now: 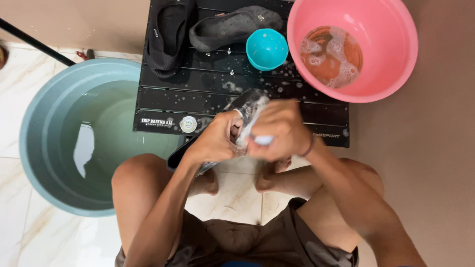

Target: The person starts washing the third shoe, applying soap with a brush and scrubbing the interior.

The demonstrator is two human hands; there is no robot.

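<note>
Suds fly as the left hand [215, 141] grips the dark soapy shoe [247, 106] tilted over the black slatted table [163, 106], fingers wrapped tight, steadying it while the right hand [277, 131] clenches a pale brush [262, 140].

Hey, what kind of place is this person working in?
Probably a home washing spot, maybe a bathroom or back porch. A big water tub stands on the tiled floor, a pink basin holds soapy water, and both hands scrub a wet shoe over a low black table.

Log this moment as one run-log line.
left hand: holds soapy dark shoe | right hand: on shoe, blurred | behind: black slatted table, pink basin
</note>
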